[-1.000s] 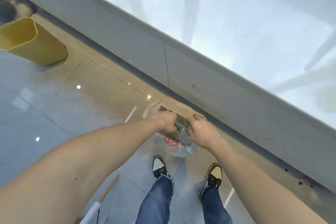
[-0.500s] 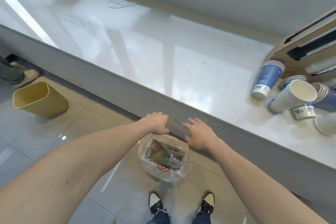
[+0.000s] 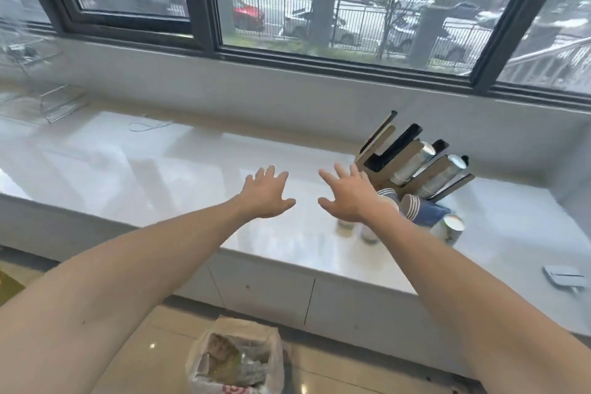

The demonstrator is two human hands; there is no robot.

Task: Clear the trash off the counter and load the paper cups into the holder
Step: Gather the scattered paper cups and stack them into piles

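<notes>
Both my hands hover over the white counter [image 3: 160,176], fingers spread and holding nothing. My left hand [image 3: 267,193] is near the counter's middle; my right hand [image 3: 350,197] is just left of the paper cups. Several blue and white paper cups [image 3: 425,213] lie tipped over on the counter, partly hidden behind my right wrist. Behind them a wooden slotted cup holder [image 3: 403,158] leans back, with stacks of cups in two of its slots. On the floor below stands a plastic bag of trash [image 3: 236,361], open at the top.
A clear acrylic rack [image 3: 35,80] sits at the counter's far left, with a thin wire loop [image 3: 148,125] near it. A small grey-white packet [image 3: 564,275] lies at the counter's right front edge. Windows run along the back wall. A yellow bin's corner [image 3: 8,286] shows at the far left.
My hands let go of the trash bag, which stays on the floor, and rose over the counter with fingers spread. The view tilted up from the floor to the counter and windows.
</notes>
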